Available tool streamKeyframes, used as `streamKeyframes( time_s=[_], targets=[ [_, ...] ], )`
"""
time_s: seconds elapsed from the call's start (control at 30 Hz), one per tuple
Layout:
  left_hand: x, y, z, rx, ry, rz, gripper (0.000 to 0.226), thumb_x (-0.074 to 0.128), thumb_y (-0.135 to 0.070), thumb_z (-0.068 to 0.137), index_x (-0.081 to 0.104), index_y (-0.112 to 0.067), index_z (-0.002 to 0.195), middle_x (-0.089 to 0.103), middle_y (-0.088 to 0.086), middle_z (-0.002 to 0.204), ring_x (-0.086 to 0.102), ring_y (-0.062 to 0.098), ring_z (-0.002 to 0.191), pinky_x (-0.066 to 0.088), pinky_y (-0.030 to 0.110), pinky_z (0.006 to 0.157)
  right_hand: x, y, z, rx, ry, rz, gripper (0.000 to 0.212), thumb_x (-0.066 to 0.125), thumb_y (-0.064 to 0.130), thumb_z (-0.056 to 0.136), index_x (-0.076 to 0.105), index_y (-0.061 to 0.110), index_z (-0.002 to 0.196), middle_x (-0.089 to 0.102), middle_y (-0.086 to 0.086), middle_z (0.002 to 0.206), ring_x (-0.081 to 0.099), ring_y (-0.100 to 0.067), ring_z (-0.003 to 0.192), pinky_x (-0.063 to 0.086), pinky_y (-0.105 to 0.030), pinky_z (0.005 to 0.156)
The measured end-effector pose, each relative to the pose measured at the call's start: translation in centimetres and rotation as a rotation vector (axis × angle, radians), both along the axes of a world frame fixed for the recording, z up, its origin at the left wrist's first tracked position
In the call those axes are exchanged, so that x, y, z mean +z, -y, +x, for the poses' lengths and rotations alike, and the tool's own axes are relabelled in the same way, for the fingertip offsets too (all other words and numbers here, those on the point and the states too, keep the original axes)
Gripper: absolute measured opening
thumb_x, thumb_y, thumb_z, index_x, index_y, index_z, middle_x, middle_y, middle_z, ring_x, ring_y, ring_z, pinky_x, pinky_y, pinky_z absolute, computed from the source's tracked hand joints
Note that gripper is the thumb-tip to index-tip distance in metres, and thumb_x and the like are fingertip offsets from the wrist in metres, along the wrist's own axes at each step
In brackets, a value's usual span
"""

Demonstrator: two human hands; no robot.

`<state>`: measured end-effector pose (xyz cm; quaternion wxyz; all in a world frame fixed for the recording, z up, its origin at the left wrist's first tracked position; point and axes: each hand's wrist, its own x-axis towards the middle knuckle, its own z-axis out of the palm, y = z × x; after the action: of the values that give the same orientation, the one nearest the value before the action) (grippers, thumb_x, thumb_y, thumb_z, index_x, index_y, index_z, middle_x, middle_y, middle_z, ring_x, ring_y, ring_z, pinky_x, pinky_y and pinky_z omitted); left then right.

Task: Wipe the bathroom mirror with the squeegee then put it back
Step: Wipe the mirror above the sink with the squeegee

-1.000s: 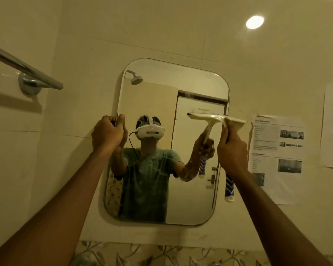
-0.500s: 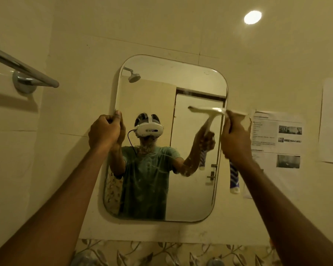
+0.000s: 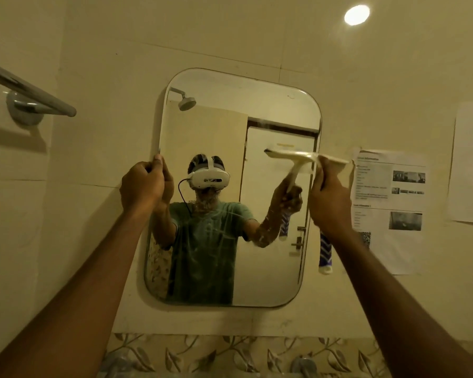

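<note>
Mid-wipe: the right hand had its grip closed round the cream, blue-handled squeegee, blade at the rounded wall mirror's right edge. The left hand gripped its left edge. Next, I'd judge, came a steady downward pull.

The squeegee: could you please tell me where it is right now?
In the head view the squeegee sits right of centre, gripped by the right hand, its blade across the right edge of the mirror, beside the printed sheet.
</note>
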<state>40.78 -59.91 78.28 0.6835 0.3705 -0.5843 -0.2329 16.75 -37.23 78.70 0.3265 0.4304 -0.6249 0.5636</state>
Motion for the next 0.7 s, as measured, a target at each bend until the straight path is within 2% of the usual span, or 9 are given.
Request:
streamKeyframes(
  time_s=[0.03,0.07,0.1,0.17,0.27,0.4,0.53,0.7],
  targets=[
    [-0.1,0.1,0.0,0.007,0.001,-0.002,0.038,0.041,-0.051,0.098,0.060,-0.019,0.091,0.059,-0.002,0.084,0.054,0.016,0.078,0.040,0.031,0.070,-1.5,0.1,0.0,0.000,-0.017,-0.017,0.039,0.030,0.032,0.105,0.035,0.028,0.144,0.053,0.003,0.061,0.056,0.000,0.043,0.041,-0.012,0.036],
    [-0.1,0.1,0.0,0.015,0.003,-0.006,0.037,0.041,-0.050,0.098,0.059,-0.019,0.091,0.058,-0.002,0.083,0.053,0.015,0.076,0.040,0.030,0.068,-3.2,0.2,0.1,-0.005,-0.021,-0.021,0.040,0.030,0.031,0.105,0.034,0.029,0.144,0.053,0.004,0.060,0.056,0.000,0.043,0.040,-0.011,0.036],
    [-0.1,0.1,0.0,0.021,0.005,-0.010,0.035,0.042,-0.050,0.098,0.058,-0.020,0.090,0.058,-0.003,0.083,0.053,0.014,0.075,0.039,0.030,0.067,-4.9,0.3,0.2,-0.012,-0.011,-0.012,0.040,0.030,0.031,0.105,0.033,0.031,0.145,0.053,0.003,0.059,0.057,-0.004,0.042,0.043,-0.014,0.037],
    [-0.1,-0.1,0.0,0.021,0.007,-0.014,0.033,0.042,-0.050,0.098,0.057,-0.022,0.089,0.058,-0.003,0.084,0.053,0.015,0.077,0.039,0.031,0.069,-7.9,0.1,0.8,-0.023,0.032,0.040,0.044,0.030,0.034,0.104,0.029,0.034,0.148,0.056,-0.003,0.060,0.057,-0.011,0.045,0.051,-0.032,0.042],
    [-0.1,-0.4,0.2,0.008,0.007,-0.009,0.036,0.043,-0.050,0.097,0.061,-0.019,0.094,0.059,-0.002,0.087,0.054,0.016,0.081,0.040,0.031,0.071,-9.8,-0.5,1.4,-0.016,0.061,0.095,0.045,0.030,0.035,0.104,0.028,0.033,0.149,0.057,-0.006,0.061,0.058,-0.019,0.049,0.055,-0.037,0.048],
    [-0.5,-0.4,-0.1,0.022,0.007,-0.031,0.041,0.043,-0.049,0.097,0.064,-0.014,0.100,0.059,-0.002,0.087,0.054,0.015,0.080,0.039,0.030,0.069,-6.0,-0.5,0.8,0.010,0.064,0.040,0.041,0.030,0.036,0.104,0.036,0.029,0.145,0.058,-0.003,0.066,0.059,-0.017,0.051,0.055,-0.035,0.048],
    [-0.9,-0.1,-0.1,0.029,0.004,-0.041,0.043,0.043,-0.049,0.098,0.064,-0.011,0.103,0.062,0.002,0.091,0.055,0.016,0.081,0.042,0.031,0.071,-2.7,0.0,0.2,-0.005,0.035,0.014,0.041,0.030,0.034,0.105,0.036,0.028,0.145,0.059,-0.005,0.068,0.059,-0.019,0.052,0.053,-0.032,0.046],
    [-1.3,0.1,0.0,0.034,0.005,-0.056,0.043,0.041,-0.044,0.100,0.065,-0.009,0.102,0.062,0.004,0.091,0.055,0.017,0.082,0.042,0.032,0.071,-8.2,0.3,0.2,-0.042,0.026,0.009,0.043,0.030,0.035,0.104,0.031,0.033,0.147,0.056,0.000,0.061,0.056,-0.010,0.045,0.044,-0.021,0.039]
  ],
)
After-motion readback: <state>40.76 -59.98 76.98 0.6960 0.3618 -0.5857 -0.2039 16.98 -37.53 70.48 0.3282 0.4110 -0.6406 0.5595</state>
